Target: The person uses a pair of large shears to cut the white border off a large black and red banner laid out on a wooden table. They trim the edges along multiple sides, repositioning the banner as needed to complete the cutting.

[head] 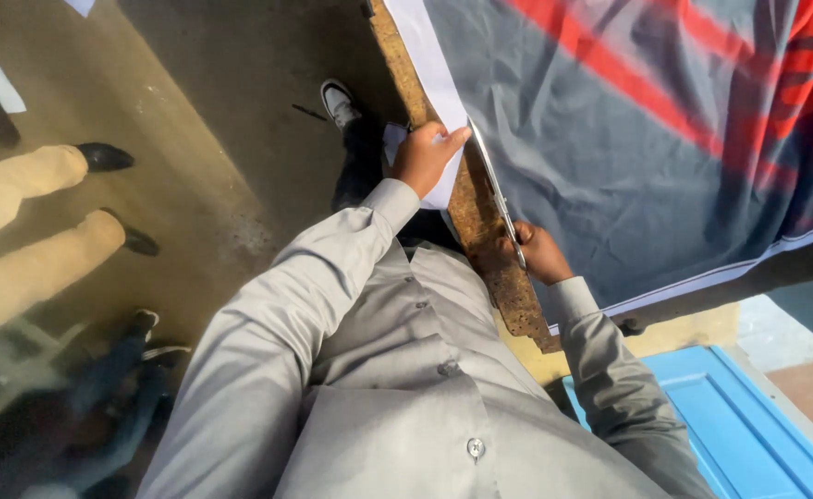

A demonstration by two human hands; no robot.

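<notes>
Head view: scissors along the table edge

Scissors (497, 189) lay lengthwise along the worn table edge (480, 231), blades pointing away from the right hand (540, 254), which was clamped on their handles. Beyond the tips, the left hand (425, 152) pinched a white paper strip (434, 74) beside grey cloth (628, 139)

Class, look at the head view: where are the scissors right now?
The scissors lie along the table's worn edge, centre frame, held in the right hand, blades pointing toward the left hand pressing the white strip.
</notes>
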